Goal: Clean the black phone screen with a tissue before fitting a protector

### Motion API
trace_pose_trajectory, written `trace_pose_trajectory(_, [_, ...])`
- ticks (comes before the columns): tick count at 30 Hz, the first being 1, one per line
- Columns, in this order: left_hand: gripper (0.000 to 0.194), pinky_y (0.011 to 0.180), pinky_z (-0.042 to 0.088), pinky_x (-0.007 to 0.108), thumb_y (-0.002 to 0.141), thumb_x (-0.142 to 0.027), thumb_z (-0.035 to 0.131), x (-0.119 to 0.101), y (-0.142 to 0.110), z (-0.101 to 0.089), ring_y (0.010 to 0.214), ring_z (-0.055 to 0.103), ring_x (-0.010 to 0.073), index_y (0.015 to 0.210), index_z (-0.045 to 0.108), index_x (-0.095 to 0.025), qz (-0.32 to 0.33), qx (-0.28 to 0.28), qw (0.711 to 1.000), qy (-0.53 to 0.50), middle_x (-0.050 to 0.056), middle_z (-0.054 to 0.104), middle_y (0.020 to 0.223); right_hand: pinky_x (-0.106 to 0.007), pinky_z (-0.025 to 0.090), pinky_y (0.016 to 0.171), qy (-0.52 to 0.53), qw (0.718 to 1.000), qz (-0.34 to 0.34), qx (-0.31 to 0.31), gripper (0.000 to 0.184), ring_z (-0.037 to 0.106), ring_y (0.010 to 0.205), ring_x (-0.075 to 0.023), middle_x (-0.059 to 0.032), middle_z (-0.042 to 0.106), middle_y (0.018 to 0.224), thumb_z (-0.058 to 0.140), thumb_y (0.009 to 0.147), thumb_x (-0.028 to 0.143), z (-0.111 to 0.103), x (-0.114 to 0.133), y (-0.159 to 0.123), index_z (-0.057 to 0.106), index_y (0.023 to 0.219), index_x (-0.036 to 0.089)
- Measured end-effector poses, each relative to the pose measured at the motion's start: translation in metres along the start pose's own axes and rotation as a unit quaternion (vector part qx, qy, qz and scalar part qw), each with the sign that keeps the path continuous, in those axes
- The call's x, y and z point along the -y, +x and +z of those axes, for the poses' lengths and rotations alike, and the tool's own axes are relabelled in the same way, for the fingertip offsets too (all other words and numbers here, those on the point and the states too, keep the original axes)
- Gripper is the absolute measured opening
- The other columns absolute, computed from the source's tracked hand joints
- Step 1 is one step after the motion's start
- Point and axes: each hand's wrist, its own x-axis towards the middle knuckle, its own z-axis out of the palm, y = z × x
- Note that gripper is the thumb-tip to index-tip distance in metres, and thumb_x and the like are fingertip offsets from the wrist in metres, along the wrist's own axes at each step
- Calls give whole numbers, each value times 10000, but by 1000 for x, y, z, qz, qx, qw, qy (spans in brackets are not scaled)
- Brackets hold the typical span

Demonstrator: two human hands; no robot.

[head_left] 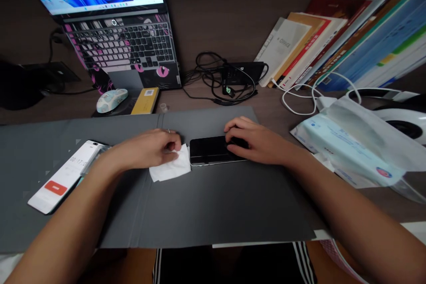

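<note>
A smartphone (209, 150) with a dark screen lies flat on the grey desk mat (213, 204). My right hand (254, 140) covers its right end, fingers bent around the far edge and thumb over the screen. Just left of the phone is a folded white tissue (171, 169), its right edge close against the phone. My left hand (158, 148), with a ring on one finger, is curled over the tissue's upper part; thumb and forefinger bend toward each other there. How firmly they pinch it is partly hidden.
A second phone (63, 177) showing a running timer lies beside my left forearm. Behind are an open laptop (126, 49), a mouse (112, 100), a yellow-black box (144, 101), a charger with cables (244, 73) and leaning books (319, 44). A pale blue mask pack (349, 146) sits right.
</note>
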Motion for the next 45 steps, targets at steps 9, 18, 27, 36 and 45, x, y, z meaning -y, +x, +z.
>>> trace_pose_trajectory(9, [174, 632, 409, 251, 959, -311, 558, -8, -6, -14, 701, 549, 137, 859, 642, -197, 71, -100, 985, -123, -2, 631, 793, -410, 452, 955, 6, 1000, -3, -3, 163, 549, 1109, -247, -94, 586, 1180, 534, 996, 348, 1, -2, 1, 637, 980, 222])
trace_pose_trajectory(18, [75, 713, 476, 297, 943, -266, 616, -23, 9, 4, 785, 582, 166, 959, 628, -194, 91, -359, 920, -129, 20, 624, 860, -422, 440, 992, 4, 1000, -5, -23, 256, 544, 1131, -250, -105, 592, 1201, 464, 1038, 380, 3, -3, 3, 654, 1041, 208])
trace_pose_trajectory(27, [248, 991, 496, 422, 1040, -287, 464, -48, 13, 28, 1133, 620, 245, 1163, 652, -182, 182, -238, 953, 51, 97, 660, 1260, -437, 434, 1000, -18, 998, 20, -59, 279, 566, 1114, -260, -116, 620, 1160, 439, 1044, 369, 0, -3, 3, 657, 1092, 201])
trace_pose_trajectory(36, [808, 1286, 179, 437, 1007, -635, 427, -59, 14, 48, 1558, 184, 268, 1605, 238, -126, 192, -80, 975, 75, 138, 207, 1674, -452, 452, 948, -35, 996, 58, -61, 311, 585, 1046, -277, -124, 658, 1071, 400, 1041, 356, 0, -8, 5, 655, 1112, 192])
trace_pose_trajectory(45, [895, 1293, 115, 435, 971, -703, 430, -65, 19, 55, 1566, 119, 269, 1614, 200, -124, 209, -74, 972, 72, 151, 170, 1676, -503, 437, 987, -14, 997, 55, 52, 613, 541, 1125, -314, -138, 611, 1199, 636, 882, 639, -13, -8, -7, 589, 1298, 192])
